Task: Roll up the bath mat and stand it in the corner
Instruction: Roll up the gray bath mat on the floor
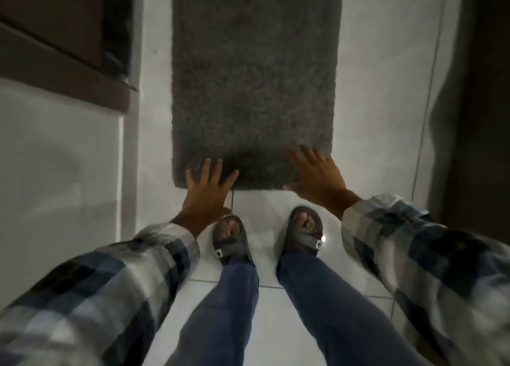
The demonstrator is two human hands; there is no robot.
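the grey bath mat (255,84) lies flat and unrolled on the white tiled floor (367,117). the left hand (208,191) and right hand (320,178) reach over its near edge, fingers spread open, gripping nothing.

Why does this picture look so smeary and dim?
Head view: dim light; the plaid sleeves are motion-blurred; shadow darkens the bath mat near the left hand and right hand; a small glare spot beside the right sandal; wide-angle bending at edges.

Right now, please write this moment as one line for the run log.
stage: start | bath mat: flat, unrolled | left hand: open at near edge | right hand: open at near edge
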